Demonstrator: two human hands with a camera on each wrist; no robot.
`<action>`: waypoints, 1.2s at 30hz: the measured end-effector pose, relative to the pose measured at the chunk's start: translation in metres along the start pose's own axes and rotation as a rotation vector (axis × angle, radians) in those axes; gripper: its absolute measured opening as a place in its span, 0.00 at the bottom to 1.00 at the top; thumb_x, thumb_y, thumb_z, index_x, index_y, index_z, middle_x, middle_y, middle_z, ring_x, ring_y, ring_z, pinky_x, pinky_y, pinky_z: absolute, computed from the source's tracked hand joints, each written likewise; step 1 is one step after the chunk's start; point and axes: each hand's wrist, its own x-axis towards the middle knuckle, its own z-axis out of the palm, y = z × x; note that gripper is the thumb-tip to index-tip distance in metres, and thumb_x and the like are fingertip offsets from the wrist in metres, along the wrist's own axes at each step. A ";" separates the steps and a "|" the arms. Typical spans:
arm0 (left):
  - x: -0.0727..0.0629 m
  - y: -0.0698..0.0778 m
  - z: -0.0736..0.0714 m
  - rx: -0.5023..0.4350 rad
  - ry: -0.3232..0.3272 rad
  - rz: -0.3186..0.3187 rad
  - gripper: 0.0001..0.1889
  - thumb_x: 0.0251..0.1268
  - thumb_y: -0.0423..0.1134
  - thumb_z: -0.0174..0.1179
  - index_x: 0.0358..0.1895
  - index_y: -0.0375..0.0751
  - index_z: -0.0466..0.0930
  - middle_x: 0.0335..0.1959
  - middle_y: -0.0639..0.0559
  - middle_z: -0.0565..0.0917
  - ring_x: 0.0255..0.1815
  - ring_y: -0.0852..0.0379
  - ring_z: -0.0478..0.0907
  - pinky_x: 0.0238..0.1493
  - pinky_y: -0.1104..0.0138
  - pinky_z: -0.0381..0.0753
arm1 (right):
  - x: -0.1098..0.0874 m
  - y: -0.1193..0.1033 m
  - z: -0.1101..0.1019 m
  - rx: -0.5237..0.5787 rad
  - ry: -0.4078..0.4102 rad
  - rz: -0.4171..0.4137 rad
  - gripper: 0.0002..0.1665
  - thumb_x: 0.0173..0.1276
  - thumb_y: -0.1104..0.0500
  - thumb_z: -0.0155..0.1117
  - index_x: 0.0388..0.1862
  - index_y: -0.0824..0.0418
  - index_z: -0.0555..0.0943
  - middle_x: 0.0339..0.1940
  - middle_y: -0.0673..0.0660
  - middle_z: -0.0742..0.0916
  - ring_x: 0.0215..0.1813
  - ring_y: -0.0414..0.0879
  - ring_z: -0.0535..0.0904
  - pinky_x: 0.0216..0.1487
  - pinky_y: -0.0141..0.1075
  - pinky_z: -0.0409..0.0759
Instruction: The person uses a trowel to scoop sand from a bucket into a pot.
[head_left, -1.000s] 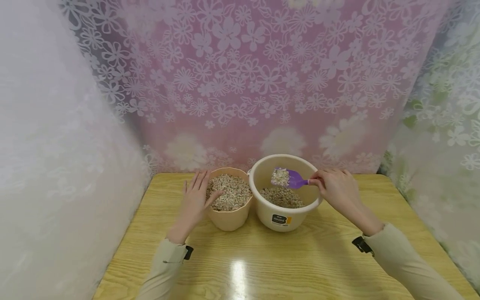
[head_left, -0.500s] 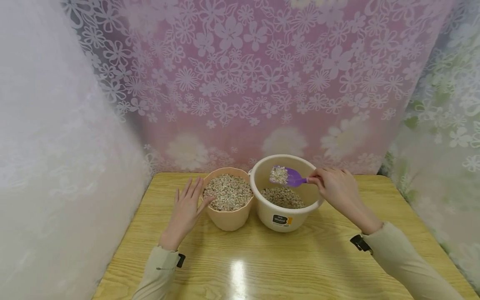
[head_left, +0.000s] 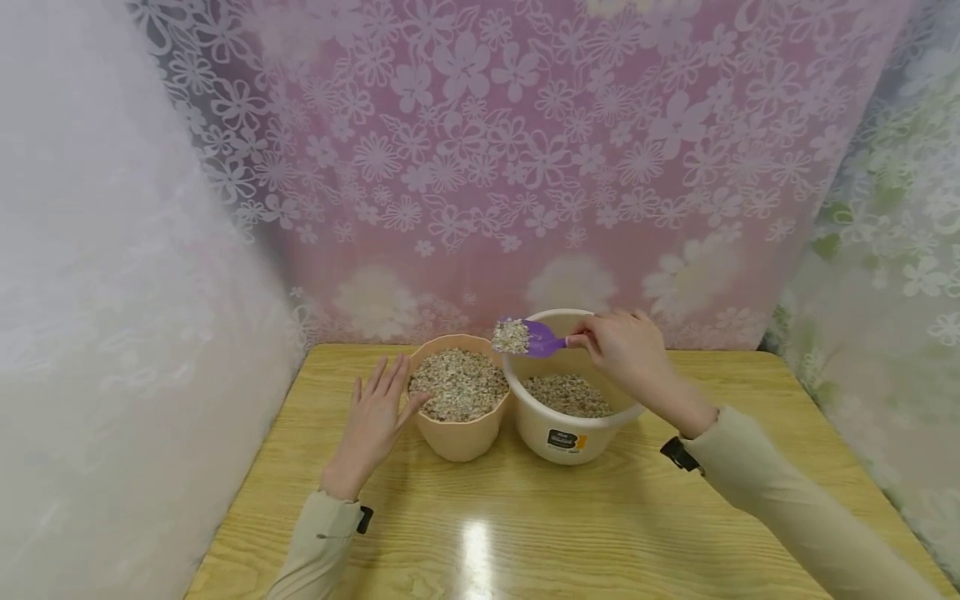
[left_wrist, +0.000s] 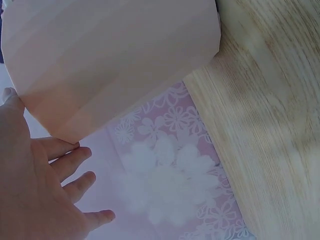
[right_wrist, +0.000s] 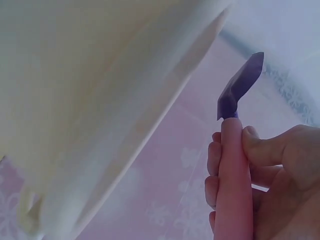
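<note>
My left hand (head_left: 372,418) rests against the left rim of a peach flowerpot (head_left: 459,442), fingers straight and spread, thumb over the edge. Pale mixed granules (head_left: 461,385) fill this pot almost to the top. In my right hand (head_left: 628,348) is a small shovel, its purple blade (head_left: 543,340) loaded with a heap of the same granules (head_left: 512,336). The right wrist view shows my fingers and thumb wrapped round its pink handle (right_wrist: 233,175). That blade hangs over the left rim of a cream bucket (head_left: 534,429), close to the pot's right edge.
Granules (head_left: 567,395) also cover the bottom of the bucket, which stands right beside the pot. Both are near the back edge of a wooden table (head_left: 420,533). A pink floral curtain (head_left: 480,183) hangs behind, with pale sheets on both sides.
My right hand has carried the loaded shovel left, from over the bucket's middle to its left rim. My left hand has slid slightly left and outward along the pot's rim.
</note>
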 end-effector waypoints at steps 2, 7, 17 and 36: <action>0.000 0.000 0.000 -0.007 0.000 0.001 0.40 0.77 0.59 0.51 0.81 0.40 0.52 0.82 0.44 0.55 0.83 0.43 0.44 0.77 0.34 0.38 | 0.006 -0.011 0.003 -0.012 -0.016 -0.019 0.12 0.71 0.49 0.67 0.40 0.56 0.88 0.32 0.52 0.90 0.35 0.52 0.82 0.46 0.49 0.74; 0.000 -0.001 0.000 -0.016 0.002 0.002 0.40 0.77 0.60 0.51 0.81 0.40 0.52 0.82 0.44 0.55 0.84 0.43 0.44 0.78 0.35 0.38 | 0.017 -0.039 0.012 -0.083 -0.067 -0.048 0.15 0.71 0.46 0.67 0.39 0.56 0.87 0.33 0.51 0.89 0.38 0.52 0.82 0.45 0.47 0.77; -0.001 -0.001 0.001 -0.009 -0.001 -0.004 0.41 0.77 0.61 0.49 0.82 0.41 0.50 0.82 0.45 0.54 0.84 0.44 0.42 0.78 0.36 0.36 | 0.024 -0.081 0.036 -0.283 0.119 -0.247 0.15 0.69 0.47 0.69 0.31 0.56 0.85 0.29 0.53 0.86 0.36 0.49 0.79 0.42 0.40 0.73; 0.000 0.000 0.003 -0.012 0.016 0.005 0.40 0.78 0.59 0.50 0.82 0.39 0.51 0.81 0.43 0.56 0.83 0.42 0.43 0.77 0.34 0.38 | 0.025 -0.073 0.024 -0.556 0.368 -0.462 0.05 0.68 0.67 0.66 0.40 0.59 0.86 0.40 0.57 0.87 0.47 0.53 0.80 0.54 0.39 0.76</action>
